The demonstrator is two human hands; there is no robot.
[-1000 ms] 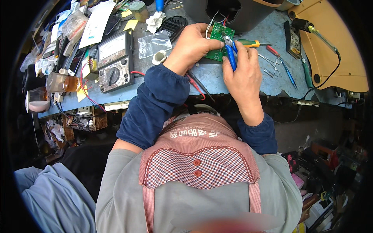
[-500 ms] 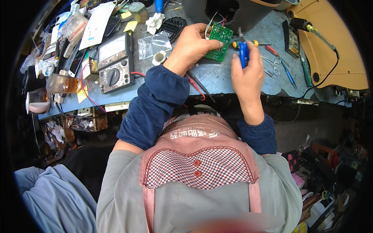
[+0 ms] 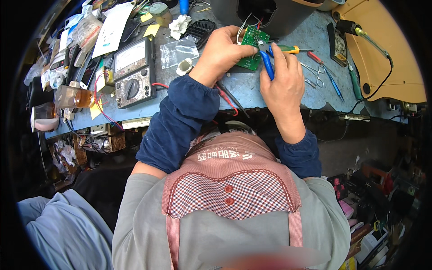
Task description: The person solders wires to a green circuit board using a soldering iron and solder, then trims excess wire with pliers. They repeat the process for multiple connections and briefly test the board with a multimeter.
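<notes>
The left hand (image 3: pixel 222 54) hid one side edge of the green rectangular circuit board (image 3: pixel 250 61), and its thumb covered a further patch of the face; the fingertips behind the board were out of sight. The dark grey plastic housing (image 3: pixel 292 17) was cut off by the upper border, and the inside of its dark opening (image 3: pixel 257 9) was too black to read. The right hand (image 3: pixel 282 81) hid part of the blue-handled metal pliers (image 3: pixel 267 65), and its fingers overlapped the yellow-and-green handle of the slim screwdriver (image 3: pixel 288 49) just beyond. Left grip: narrow, board pinched between the thumb on the near face and the fingers behind. Right grip: closed around the blue handles, which stood somewhat apart; the metal nose lay over the board's face, though whether its tips touched a part could not be told. The board was held tilted over the blue-grey table (image 3: pixel 310 72), in front of the opening. Small pale and metallic components dotted its green face, too small to identify. Thin white wires (image 3: pixel 244 28) ran along its upper left side, and a short red wire (image 3: pixel 258 25) showed at its top edge.
</notes>
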